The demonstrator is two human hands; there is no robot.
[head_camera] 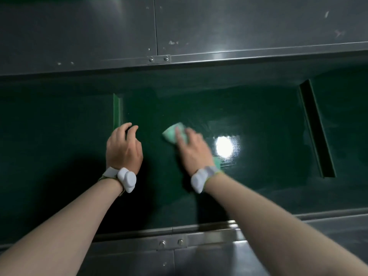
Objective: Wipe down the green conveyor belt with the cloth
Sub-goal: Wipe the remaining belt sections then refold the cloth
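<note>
Near steel rail (199, 239): bolted joint plate, partly covered by forearms. Both elbows cut off by frame edge. White wrist devices (127, 179) on both wrists.
Left hand (123, 148): fingers loosely curled, holding nothing; contact with belt unclear.
Right hand (192, 148): motion-blurred, flat, pressing cloth (172, 133) onto belt; cloth mostly hidden under palm, corner shows by wrist.
Green conveyor belt (258, 116): glossy, bright glare spot, raised cleats (117, 110) either side.
Far grey metal panels (239, 22): scuffed, dim.
</note>
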